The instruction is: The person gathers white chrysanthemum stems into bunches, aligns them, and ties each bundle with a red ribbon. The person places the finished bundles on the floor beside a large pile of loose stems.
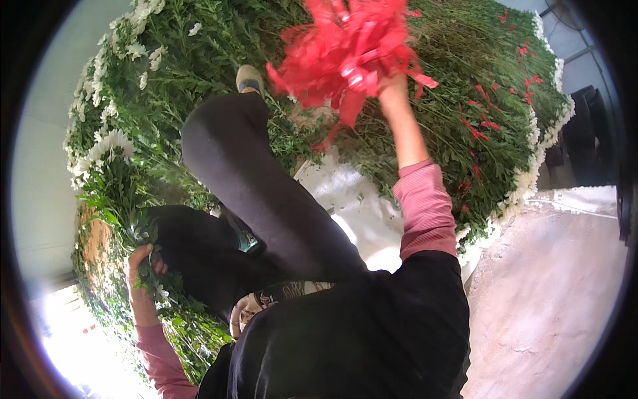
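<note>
My left hand (144,260) is closed around the leafy stems of a bunch of white chrysanthemums (108,147). The white heads point away from me, and the green stems lie beside my bent leg. My right arm stretches far forward, and my right hand (389,84) is at the edge of a big tangle of red plastic strips (352,56). Strips cover its fingers, so their grip cannot be made out. Beneath and behind the tangle spreads a thick layer of cut flower stems (458,60).
White blooms (531,174) edge the stem pile at the right, with loose red strips (475,130) scattered over it. A white sheet (345,189) shows between my legs and the pile. Pale ground (545,286) lies at the right, near a dark object (588,136). My shoe (250,78) is among the stems.
</note>
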A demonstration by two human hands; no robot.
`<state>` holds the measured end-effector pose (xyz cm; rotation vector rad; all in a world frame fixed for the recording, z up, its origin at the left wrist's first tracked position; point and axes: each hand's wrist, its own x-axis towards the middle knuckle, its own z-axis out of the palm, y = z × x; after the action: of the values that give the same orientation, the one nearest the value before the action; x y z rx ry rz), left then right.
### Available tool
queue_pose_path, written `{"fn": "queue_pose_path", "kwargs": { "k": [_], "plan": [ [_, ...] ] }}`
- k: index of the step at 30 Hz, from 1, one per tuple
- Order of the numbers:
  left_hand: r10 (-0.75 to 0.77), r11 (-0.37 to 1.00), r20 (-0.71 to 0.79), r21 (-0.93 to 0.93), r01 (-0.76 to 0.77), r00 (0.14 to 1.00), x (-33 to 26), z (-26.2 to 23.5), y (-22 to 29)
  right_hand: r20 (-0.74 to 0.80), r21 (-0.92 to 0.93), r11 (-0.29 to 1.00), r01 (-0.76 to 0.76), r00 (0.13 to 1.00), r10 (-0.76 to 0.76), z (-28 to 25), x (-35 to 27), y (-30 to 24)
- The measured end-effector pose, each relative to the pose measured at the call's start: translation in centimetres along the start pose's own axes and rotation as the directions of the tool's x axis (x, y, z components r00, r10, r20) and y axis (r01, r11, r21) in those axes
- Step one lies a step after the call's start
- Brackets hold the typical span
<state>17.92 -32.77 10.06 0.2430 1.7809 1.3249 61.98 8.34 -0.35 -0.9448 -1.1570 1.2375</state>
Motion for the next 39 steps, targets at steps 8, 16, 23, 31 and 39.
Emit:
{"fn": "queue_pose_path", "kwargs": {
  "k": [8,16,23,31,39],
  "plan": [
    [-0.090,0.995,0.103,-0.029,0.093,0.991,2.4,-1.6,-0.5,0.394,0.038,0.864,-0.502,0.802,0.449,8.3,-17.5,4.5],
    [-0.189,0.982,0.176,0.037,0.186,0.966,4.5,-0.1,-0.6,0.578,-0.044,0.900,-0.434,0.724,0.377,2.4,-19.3,0.0],
    [-0.157,0.958,-0.075,0.230,0.170,0.985,4.3,1.8,0.7,-0.364,-0.862,-0.437,-0.259,0.914,0.177,-22.5,-31.4,19.0],
    [-0.078,0.971,-0.117,0.218,0.102,0.990,3.2,4.7,0.9,-0.142,-0.958,-0.270,-0.097,0.978,0.150,-28.8,-29.7,6.4],
    [-0.225,0.970,0.068,0.107,0.217,0.972,4.8,3.3,1.4,0.121,-0.886,0.455,0.093,0.992,0.033,-12.0,-18.3,2.5]
  ]
}}
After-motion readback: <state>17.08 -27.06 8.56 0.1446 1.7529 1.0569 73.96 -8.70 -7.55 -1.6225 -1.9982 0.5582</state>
